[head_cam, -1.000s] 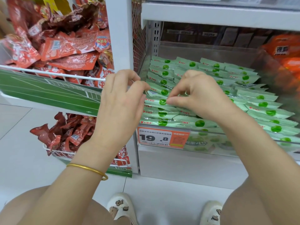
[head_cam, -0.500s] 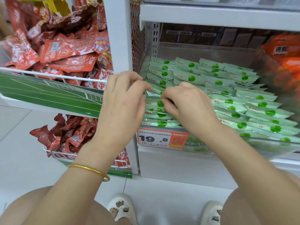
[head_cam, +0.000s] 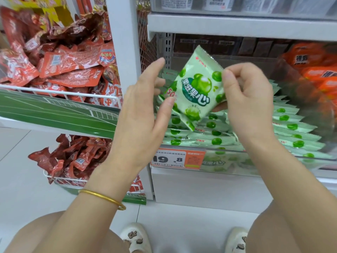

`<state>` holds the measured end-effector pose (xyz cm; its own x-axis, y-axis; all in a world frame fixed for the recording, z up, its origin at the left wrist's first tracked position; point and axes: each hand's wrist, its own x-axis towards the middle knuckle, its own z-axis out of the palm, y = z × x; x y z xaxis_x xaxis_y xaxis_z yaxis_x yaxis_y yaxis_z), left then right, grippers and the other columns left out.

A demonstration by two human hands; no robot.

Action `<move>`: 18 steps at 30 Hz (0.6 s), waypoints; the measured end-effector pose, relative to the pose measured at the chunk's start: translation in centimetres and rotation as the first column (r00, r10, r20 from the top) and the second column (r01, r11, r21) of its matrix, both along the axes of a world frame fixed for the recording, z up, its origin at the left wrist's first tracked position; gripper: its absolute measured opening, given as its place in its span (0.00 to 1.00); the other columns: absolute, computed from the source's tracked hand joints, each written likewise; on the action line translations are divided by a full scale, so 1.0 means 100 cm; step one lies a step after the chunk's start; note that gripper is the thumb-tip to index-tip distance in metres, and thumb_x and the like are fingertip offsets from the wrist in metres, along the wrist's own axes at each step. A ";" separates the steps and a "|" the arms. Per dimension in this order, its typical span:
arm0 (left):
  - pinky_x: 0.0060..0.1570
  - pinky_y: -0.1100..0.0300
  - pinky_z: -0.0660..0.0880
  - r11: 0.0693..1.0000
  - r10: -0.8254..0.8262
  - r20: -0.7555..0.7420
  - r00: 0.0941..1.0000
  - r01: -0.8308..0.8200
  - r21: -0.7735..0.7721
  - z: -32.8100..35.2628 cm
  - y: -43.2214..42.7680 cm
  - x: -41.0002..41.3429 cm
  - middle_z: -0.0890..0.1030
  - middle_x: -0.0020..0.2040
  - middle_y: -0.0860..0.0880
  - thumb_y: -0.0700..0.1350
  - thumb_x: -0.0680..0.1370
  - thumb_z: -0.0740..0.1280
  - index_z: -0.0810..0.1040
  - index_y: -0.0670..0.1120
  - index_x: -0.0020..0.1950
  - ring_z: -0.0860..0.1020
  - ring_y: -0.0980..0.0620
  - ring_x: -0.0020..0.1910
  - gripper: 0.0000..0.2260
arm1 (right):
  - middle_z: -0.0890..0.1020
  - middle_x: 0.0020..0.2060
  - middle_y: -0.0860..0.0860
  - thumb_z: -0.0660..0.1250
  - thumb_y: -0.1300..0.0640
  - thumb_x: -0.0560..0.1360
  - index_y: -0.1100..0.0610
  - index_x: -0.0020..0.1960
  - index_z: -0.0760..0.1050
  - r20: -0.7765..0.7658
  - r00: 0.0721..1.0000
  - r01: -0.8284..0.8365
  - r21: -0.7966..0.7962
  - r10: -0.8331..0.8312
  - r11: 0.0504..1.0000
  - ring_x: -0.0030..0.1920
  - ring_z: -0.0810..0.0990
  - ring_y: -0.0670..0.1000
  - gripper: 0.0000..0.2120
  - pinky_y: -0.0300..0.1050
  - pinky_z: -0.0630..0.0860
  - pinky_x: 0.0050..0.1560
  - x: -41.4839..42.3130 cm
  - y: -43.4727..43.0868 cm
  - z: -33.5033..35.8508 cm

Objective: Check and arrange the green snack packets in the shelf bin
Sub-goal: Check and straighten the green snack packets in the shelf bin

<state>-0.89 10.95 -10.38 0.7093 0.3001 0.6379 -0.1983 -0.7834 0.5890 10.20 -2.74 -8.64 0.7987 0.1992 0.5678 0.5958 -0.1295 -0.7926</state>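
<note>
At the far left, red snack packets point(head_cam: 69, 70) are lying heaped in a wire basket point(head_cam: 73, 94). Beside it, the left hand point(head_cam: 144, 110) is reaching in with fingers nearly straight, its thumb tip touching the lower left edge of a green packet point(head_cam: 198, 88). The right hand point(head_cam: 249, 95) is pinching that packet's right edge between thumb and curled fingers, holding it tilted above the rows of green packets point(head_cam: 291, 127) standing in the clear shelf bin point(head_cam: 273, 162).

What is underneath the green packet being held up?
Rows of more green packets lie in the clear bin below the held packet, pinched by the right hand. Whatever sits directly behind it is covered.
</note>
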 end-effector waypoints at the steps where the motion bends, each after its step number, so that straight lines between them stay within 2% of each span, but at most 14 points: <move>1: 0.59 0.51 0.70 0.998 -0.048 -0.010 0.999 0.048 -0.038 0.001 -0.004 0.002 0.73 0.60 0.52 0.47 0.79 0.59 0.58 0.50 0.74 0.72 0.54 0.58 0.24 | 0.76 0.34 0.48 0.61 0.58 0.79 0.49 0.40 0.71 -0.093 0.994 -0.049 0.032 0.052 0.998 0.33 0.78 0.47 0.10 0.45 0.77 0.29 0.001 -0.004 0.002; 4: 0.65 0.54 0.69 0.976 -0.200 -0.067 0.977 0.193 -0.103 0.002 -0.017 0.011 0.70 0.66 0.59 0.45 0.79 0.62 0.58 0.54 0.75 0.69 0.61 0.65 0.26 | 0.77 0.30 0.50 0.61 0.60 0.79 0.54 0.41 0.73 -0.255 0.953 -0.139 0.118 0.165 0.983 0.27 0.76 0.44 0.09 0.39 0.73 0.23 -0.001 -0.013 0.006; 6: 0.67 0.63 0.65 0.959 -0.255 -0.084 0.963 0.241 -0.149 0.002 -0.022 0.017 0.66 0.66 0.68 0.42 0.78 0.64 0.60 0.56 0.73 0.66 0.67 0.67 0.26 | 0.76 0.30 0.49 0.61 0.60 0.79 0.55 0.41 0.73 -0.272 0.942 -0.157 0.160 0.196 0.975 0.27 0.76 0.44 0.08 0.39 0.73 0.22 0.001 -0.019 0.007; 8: 0.65 0.68 0.65 0.942 -0.270 -0.083 0.959 0.246 -0.227 0.002 -0.024 0.022 0.66 0.64 0.71 0.41 0.76 0.66 0.64 0.58 0.70 0.67 0.68 0.65 0.25 | 0.78 0.34 0.48 0.60 0.59 0.80 0.53 0.47 0.75 -0.257 0.932 -0.222 0.149 0.254 0.964 0.29 0.77 0.44 0.06 0.39 0.74 0.24 0.004 -0.026 0.006; 9: 0.65 0.67 0.65 0.930 -0.276 -0.080 0.958 0.245 -0.273 0.001 -0.025 0.024 0.68 0.64 0.69 0.41 0.76 0.67 0.66 0.57 0.69 0.68 0.67 0.65 0.24 | 0.78 0.38 0.46 0.60 0.58 0.80 0.51 0.51 0.75 -0.246 0.924 -0.272 0.122 0.294 0.955 0.31 0.79 0.43 0.06 0.39 0.75 0.25 0.005 -0.029 0.006; 11: 0.67 0.60 0.68 0.894 -0.300 -0.078 0.951 0.252 -0.370 0.001 -0.027 0.028 0.71 0.66 0.62 0.40 0.76 0.68 0.68 0.55 0.69 0.69 0.63 0.66 0.24 | 0.79 0.49 0.42 0.62 0.59 0.79 0.47 0.59 0.73 -0.206 0.910 -0.352 0.071 0.359 0.933 0.36 0.81 0.43 0.11 0.41 0.78 0.27 0.007 -0.034 0.003; 13: 0.67 0.52 0.69 0.848 -0.353 -0.086 0.932 0.280 -0.449 0.002 -0.029 0.030 0.72 0.68 0.57 0.42 0.74 0.69 0.67 0.55 0.70 0.69 0.60 0.67 0.26 | 0.76 0.57 0.40 0.64 0.62 0.77 0.45 0.61 0.72 -0.143 0.919 -0.361 0.066 0.367 0.930 0.44 0.82 0.43 0.16 0.44 0.81 0.35 0.010 -0.036 0.000; 16: 0.68 0.50 0.67 0.799 -0.436 -0.098 0.894 0.335 -0.499 0.004 -0.029 0.031 0.70 0.69 0.58 0.43 0.70 0.70 0.66 0.56 0.70 0.67 0.63 0.68 0.30 | 0.78 0.59 0.45 0.65 0.63 0.76 0.48 0.60 0.74 -0.152 0.922 -0.338 0.131 0.356 0.932 0.54 0.80 0.43 0.16 0.44 0.80 0.49 0.022 -0.036 -0.007; 18: 0.69 0.52 0.67 0.809 -0.445 -0.126 0.886 0.338 -0.482 0.004 -0.029 0.031 0.68 0.69 0.62 0.43 0.69 0.71 0.65 0.59 0.69 0.65 0.69 0.67 0.32 | 0.79 0.60 0.51 0.65 0.60 0.76 0.48 0.61 0.75 -0.208 0.901 -0.352 0.162 0.381 0.922 0.57 0.79 0.51 0.15 0.54 0.78 0.54 0.026 -0.036 -0.010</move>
<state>2.25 8.08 -9.99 0.9319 0.1720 0.3194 -0.2542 -0.3185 0.9132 12.84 -6.38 -9.67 0.7934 0.4465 0.4137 0.3811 0.1655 -0.9096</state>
